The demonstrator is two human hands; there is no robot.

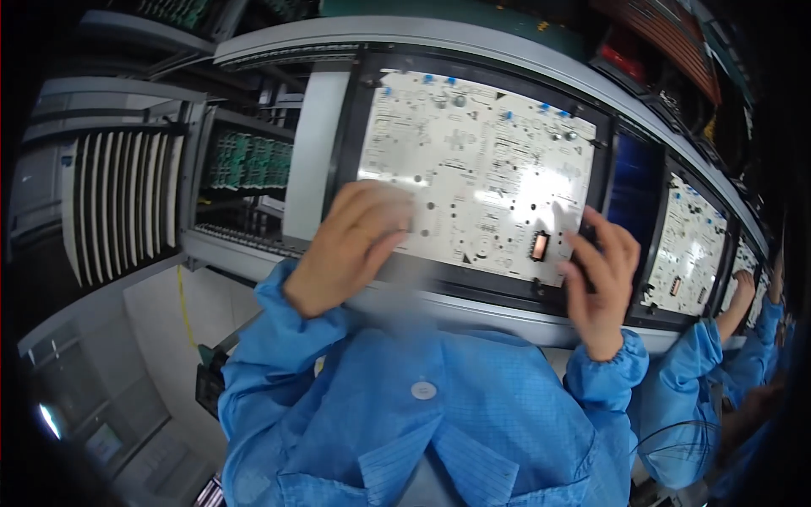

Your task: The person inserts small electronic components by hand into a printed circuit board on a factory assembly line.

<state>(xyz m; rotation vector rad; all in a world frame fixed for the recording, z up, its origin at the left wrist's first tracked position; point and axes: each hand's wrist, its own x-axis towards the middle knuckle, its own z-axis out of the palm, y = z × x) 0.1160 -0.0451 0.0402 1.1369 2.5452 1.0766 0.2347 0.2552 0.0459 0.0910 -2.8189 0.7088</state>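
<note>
"What's the biggest thing around your white circuit board (465, 182)?"

"A long metal rail (405, 32), running past the board's far side. Next in size is the black frame (338, 203) around the board."

"And the board itself?"

"It lies flat inside that frame, glare shining on its right half. Well off to its left stands a row of pale slabs (127, 203). To its right comes a second white board (688, 241), with a dark blue panel (635, 173) between the two."

"Where are your hands?"

"My left hand (346, 245) is at the board's near left corner, fingers curled. They're blurred, so I can't tell whether the tips meet or grip anything. My right hand (606, 275) is at its near right corner, thumb and fingers apart; I can't tell if they touch it."

"Anything smaller?"

"A black part with a copper-coloured top (540, 246), on the board close to my right fingertips. Smallest are the little blue components (452, 80) along the board's far edge."
</note>
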